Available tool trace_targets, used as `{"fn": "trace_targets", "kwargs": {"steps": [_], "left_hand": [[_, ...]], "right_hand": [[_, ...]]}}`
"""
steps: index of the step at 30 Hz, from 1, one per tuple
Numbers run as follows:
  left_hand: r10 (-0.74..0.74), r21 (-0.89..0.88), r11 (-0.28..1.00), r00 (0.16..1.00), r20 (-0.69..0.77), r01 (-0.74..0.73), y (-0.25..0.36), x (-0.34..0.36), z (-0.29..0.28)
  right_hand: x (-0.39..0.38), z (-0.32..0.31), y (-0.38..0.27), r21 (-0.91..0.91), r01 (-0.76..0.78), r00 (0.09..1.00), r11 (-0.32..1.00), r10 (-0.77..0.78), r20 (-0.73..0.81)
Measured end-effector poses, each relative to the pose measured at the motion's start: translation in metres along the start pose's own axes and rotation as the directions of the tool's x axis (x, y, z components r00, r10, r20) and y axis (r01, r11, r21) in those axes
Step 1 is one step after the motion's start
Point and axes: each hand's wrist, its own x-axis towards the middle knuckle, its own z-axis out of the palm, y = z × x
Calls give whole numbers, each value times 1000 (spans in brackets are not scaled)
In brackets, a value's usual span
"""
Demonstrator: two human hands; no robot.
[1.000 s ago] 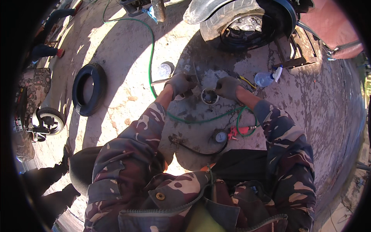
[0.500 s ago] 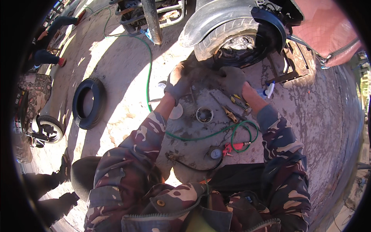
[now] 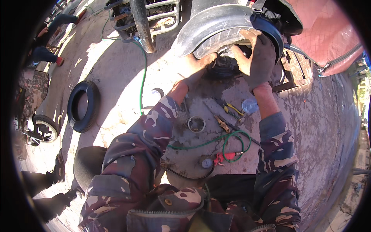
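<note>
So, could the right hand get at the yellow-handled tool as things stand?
Probably yes. The right hand is up at the wheel, so it would have to draw back, but the yellow-handled tool lies uncovered, and the clear container sits beside it, not over it.

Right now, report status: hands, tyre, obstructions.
Left hand by tyre's left end; right hand spread over its right part. Curved fender covering tyre's top. Yellow-and-black tool, green hose on ground, nearer the person.
</note>
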Motion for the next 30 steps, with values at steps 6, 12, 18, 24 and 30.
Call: {"fn": "trace_targets", "kwargs": {"steps": [6,12,18,24,30], "left_hand": [[-599,-288,691,749,283,663,8,-9,-1],[-382,-490,747,893,236,449,1,-5,3],[-456,-388,762,855,246,518,-8,-6,3],[-415,-268,858,899,143,438,1,-15,-1],[-269,0,963,958,101,271,-20,-36,-12]], "right_hand": [[-2,18,14,-146,-91,995,985,95,18],[-1,23,11,-135,-70,997,988,67,-22],[1,27,8,-137,-89,996,987,84,-41],[5,18,4,-34,-51,998,998,50,-36],[4,1,-1,-24,-17,996,1000,19,83]]}}
